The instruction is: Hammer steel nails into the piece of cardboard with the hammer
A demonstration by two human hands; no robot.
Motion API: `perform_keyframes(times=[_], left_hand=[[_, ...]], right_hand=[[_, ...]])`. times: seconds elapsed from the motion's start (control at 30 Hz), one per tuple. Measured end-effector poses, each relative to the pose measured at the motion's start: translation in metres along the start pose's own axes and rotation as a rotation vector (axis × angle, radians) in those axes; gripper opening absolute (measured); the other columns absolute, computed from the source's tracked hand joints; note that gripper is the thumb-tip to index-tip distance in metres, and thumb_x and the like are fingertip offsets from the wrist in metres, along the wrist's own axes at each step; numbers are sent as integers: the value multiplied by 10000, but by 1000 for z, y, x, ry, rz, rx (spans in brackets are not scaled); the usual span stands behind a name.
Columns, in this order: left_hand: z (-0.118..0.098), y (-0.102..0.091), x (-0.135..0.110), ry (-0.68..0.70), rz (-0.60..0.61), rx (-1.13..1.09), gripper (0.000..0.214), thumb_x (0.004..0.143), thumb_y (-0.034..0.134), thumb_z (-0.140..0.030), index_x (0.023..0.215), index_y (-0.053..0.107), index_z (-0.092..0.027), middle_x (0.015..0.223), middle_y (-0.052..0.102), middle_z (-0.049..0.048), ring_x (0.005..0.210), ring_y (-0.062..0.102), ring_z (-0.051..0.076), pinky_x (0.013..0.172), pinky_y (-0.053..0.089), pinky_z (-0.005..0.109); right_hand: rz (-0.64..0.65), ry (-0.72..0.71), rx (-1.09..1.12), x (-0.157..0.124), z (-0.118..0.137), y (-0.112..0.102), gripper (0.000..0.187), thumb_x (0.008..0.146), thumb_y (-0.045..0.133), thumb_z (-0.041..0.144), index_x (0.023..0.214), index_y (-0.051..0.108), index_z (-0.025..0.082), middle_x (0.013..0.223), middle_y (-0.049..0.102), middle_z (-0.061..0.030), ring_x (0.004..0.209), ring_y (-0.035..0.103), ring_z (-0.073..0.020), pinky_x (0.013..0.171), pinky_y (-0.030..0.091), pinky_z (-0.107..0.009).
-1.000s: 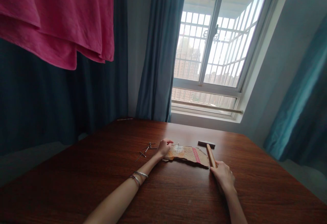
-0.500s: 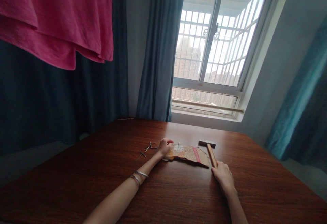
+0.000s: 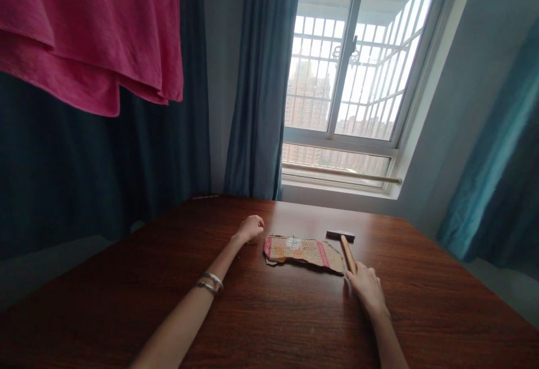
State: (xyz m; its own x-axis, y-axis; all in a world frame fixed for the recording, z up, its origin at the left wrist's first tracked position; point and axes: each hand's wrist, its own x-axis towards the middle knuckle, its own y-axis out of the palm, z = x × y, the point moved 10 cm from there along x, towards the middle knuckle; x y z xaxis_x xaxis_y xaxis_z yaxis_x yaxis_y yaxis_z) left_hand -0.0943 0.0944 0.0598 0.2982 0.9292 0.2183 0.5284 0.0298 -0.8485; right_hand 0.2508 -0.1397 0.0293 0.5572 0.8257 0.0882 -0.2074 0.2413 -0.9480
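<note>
My left hand [image 3: 250, 227] is curled into a loose fist on the wooden table [image 3: 126, 301], just left of a torn piece of patterned cardboard [image 3: 303, 250]. What its fingers hold is hidden. A thin nail [image 3: 293, 240] stands upright in the cardboard. My right hand [image 3: 366, 287] is wrapped round the wooden handle of a hammer [image 3: 347, 252]. The hammer lies on the table along the cardboard's right edge, with its dark head [image 3: 340, 236] pointing away from me. Two bracelets [image 3: 209, 282] sit on my left wrist.
A window [image 3: 349, 77] with bars lies beyond the table's far edge, flanked by blue curtains [image 3: 261, 77]. A pink cloth [image 3: 84, 32] hangs at the upper left. A small stick-like object [image 3: 206, 196] lies at the table's far left corner.
My left hand has left the cardboard's left end and moved left and away, over the spot where loose nails lay; those nails no longer show. The right hand has stayed on the hammer handle.
</note>
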Motion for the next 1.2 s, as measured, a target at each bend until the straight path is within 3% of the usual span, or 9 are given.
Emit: perform_keyframes(times=[0.07, 0.17, 0.37, 0.53, 0.63, 0.77, 1.0, 1.2], left_hand=[[19, -6, -1, -56, 80, 21, 185, 568, 582, -126, 713, 695, -152, 736, 673, 61, 703, 605, 161, 639, 426, 209], [39, -12, -2, -97, 103, 44, 173, 536, 612, -133, 691, 690, -134, 703, 673, 73, 662, 606, 164, 587, 416, 202], [59, -9, -6, -181, 184, 123, 107, 485, 663, -156, 591, 677, -146, 644, 668, 74, 631, 609, 186, 575, 414, 230], [59, -19, -8, -194, 143, 96, 131, 516, 677, -229, 623, 683, -153, 678, 676, 71, 651, 609, 183, 572, 411, 224], [55, -13, -10, -141, 216, 27, 174, 520, 696, -291, 615, 682, -146, 650, 671, 65, 645, 607, 180, 561, 410, 216], [52, -3, -10, -83, 289, -32, 140, 482, 706, -223, 586, 674, -136, 618, 664, 60, 629, 608, 182, 551, 417, 219], [47, 1, -10, -54, 278, -4, 125, 519, 606, -137, 616, 684, -124, 634, 668, 75, 613, 606, 172, 523, 409, 216], [47, -4, -10, -125, 208, 48, 121, 497, 603, -125, 589, 681, -133, 635, 671, 79, 612, 604, 175, 561, 415, 225]], right_hand=[[-4, -21, -2, -1, 4, -4, 396, 783, 412, 405, 1037, 605, 171, 924, 622, -160, 882, 594, -286, 772, 421, -365], [-46, -34, 7, -1, 7, -11, 401, 801, 373, 372, 1048, 601, 154, 945, 612, -170, 919, 573, -284, 818, 396, -369], [-62, -40, 49, 1, 11, -13, 385, 792, 394, 295, 1091, 594, 158, 999, 611, -153, 951, 558, -254, 853, 378, -319], [-57, -44, 85, 2, 12, -13, 388, 775, 414, 293, 1087, 602, 158, 1031, 616, -149, 950, 569, -247, 841, 389, -302], [-67, -62, 116, 4, 13, -11, 386, 776, 404, 298, 1069, 608, 153, 1017, 626, -149, 942, 577, -240, 821, 398, -291], [-68, -73, 139, 7, 11, -7, 371, 772, 405, 305, 1033, 624, 159, 986, 642, -137, 916, 590, -228, 798, 404, -277], [-62, -65, 145, 11, 8, -3, 366, 762, 420, 296, 1032, 627, 161, 957, 649, -133, 891, 596, -230, 776, 408, -282], [-130, -99, 222, 6, 16, -13, 349, 771, 415, 300, 1002, 638, 163, 928, 638, -126, 866, 589, -218, 760, 408, -279]])
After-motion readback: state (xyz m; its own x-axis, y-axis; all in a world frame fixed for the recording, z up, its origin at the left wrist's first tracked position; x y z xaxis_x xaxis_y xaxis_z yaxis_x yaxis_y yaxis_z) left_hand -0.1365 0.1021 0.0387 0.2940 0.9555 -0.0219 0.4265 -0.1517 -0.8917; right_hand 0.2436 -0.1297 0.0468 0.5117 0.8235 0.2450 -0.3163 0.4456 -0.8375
